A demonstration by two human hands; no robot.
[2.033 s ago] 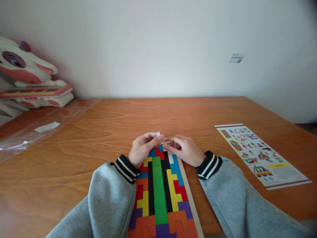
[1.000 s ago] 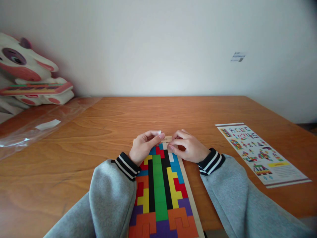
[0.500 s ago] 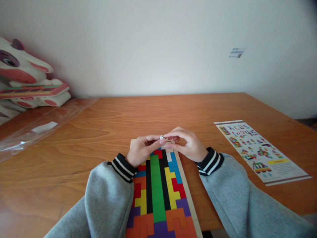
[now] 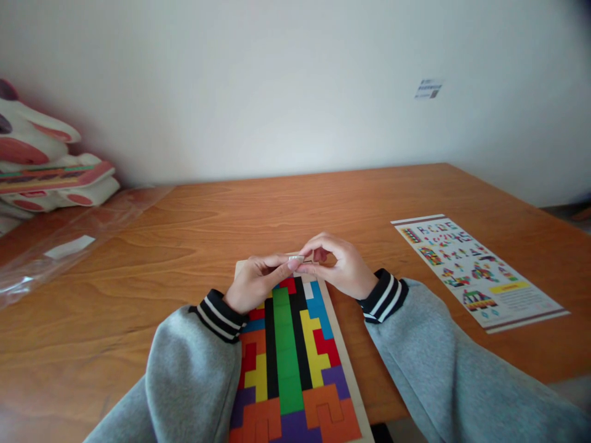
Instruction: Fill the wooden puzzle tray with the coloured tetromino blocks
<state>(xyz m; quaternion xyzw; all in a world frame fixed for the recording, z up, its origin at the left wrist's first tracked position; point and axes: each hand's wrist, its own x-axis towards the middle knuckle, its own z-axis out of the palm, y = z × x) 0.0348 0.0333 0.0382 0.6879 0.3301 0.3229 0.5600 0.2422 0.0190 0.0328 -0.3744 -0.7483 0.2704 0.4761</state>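
Observation:
A wooden puzzle board (image 4: 351, 375) lies in front of me, filled with coloured block pieces. A long green strip (image 4: 287, 351) runs up its middle between black strips. Over the board's far end, my left hand (image 4: 258, 280) has its thumb and fingers pinched together. My right hand (image 4: 339, 266) meets it there, thumb and fingertips also closed. Something small and pale (image 4: 296, 258) shows between the fingertips; it is too small to name. My hands cover part of the board's far edge and the pieces below it.
On the right of the wooden table (image 4: 212, 227) lies a printed pattern sheet (image 4: 480, 271). Clear plastic wrapping (image 4: 115, 215) with a white label lies at the left, near a cow-shaped toy keyboard (image 4: 60, 178). A sticker (image 4: 428, 89) is on the wall behind.
The view has turned slightly right. My fingertips stay together over the board's far end, and the small pale thing between them looks flatter than before.

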